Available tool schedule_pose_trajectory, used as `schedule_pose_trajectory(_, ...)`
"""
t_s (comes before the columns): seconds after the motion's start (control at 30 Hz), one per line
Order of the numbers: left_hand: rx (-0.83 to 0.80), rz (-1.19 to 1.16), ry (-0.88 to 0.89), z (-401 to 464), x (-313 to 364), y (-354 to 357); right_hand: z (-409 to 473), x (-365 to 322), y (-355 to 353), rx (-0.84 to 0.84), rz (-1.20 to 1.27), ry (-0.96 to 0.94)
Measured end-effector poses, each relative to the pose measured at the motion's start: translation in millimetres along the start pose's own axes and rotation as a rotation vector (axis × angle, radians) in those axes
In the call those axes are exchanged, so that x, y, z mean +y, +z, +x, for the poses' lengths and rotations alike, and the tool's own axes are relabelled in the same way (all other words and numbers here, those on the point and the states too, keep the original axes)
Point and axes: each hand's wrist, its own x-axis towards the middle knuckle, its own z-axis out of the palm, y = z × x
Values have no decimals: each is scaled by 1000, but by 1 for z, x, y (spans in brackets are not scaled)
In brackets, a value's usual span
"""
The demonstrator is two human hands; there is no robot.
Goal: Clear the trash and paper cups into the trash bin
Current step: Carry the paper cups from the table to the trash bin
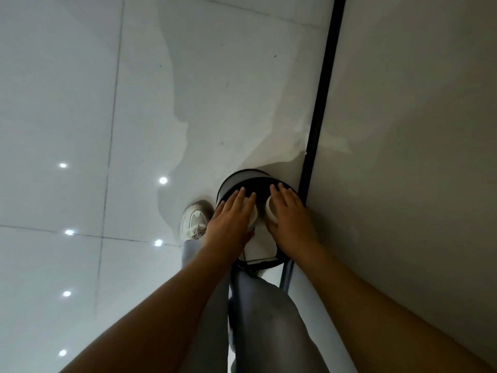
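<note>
A round trash bin (242,175) with a black liner stands on the floor against the wall. Both my hands are over its opening. My left hand (228,222) holds a white paper cup (252,217) from above, fingers draped over its side. My right hand (290,219) covers a second white paper cup (270,210), whose open rim faces left. The two cups are side by side and almost touch. A white sheet of paper (259,247) lies inside the bin below the hands. Both thumbs are hidden.
A grey wall (403,130) runs along the right, with a black strip (321,111) at its foot. Glossy white floor tiles (80,130) spread to the left. My white shoe (195,219) and light trouser legs (258,319) are next to the bin.
</note>
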Motion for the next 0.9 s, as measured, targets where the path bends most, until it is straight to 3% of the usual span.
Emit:
schedule_pose_trajectory(0.33,67,-74,-193,-128,15,-111,-106,-65,-80,34,-42,-46)
schedule_pose_trajectory(0.6,191,-71,-325,-313,68,-199,-263,-187,-161,14,-342,-365)
schedule_pose_trajectory(0.9,409,-240,-677,-494,52,-197,-387,-327,-134,-9,-626,-730)
